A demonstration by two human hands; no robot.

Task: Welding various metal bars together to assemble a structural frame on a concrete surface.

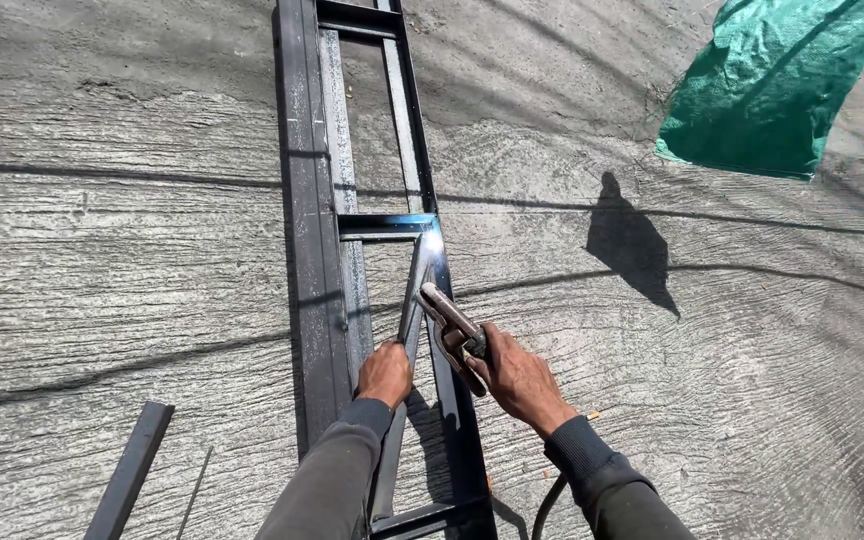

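Grey sleeves come up from the bottom edge, one to each hand. Left hand (384, 373) is closed round a loose diagonal bar (410, 315), pinning it against the steel frame (304, 250) that lies flat on the concrete floor (102, 250). Right hand (518, 378) is wrapped tight round the handle of an electrode holder (455, 332); its tip points up and left to the joint where the diagonal bar meets a cross bar (382, 227) and the frame's right rail. A bright white-blue glare sits at that joint (435, 240), so the arc appears to be lit. A cable (542, 505) trails down from the holder, beside the right sleeve.

Step in hand, as judged: tacking the upper end of the diagonal bar to the frame. The next move would call for the left hand to keep the bar steady and the right to hold the tip close at the seam without wandering.

Elsewhere: a short loose bar (132, 465) lies on the floor at lower left, well apart from the frame; a green tarp (772, 85) lies at upper right.
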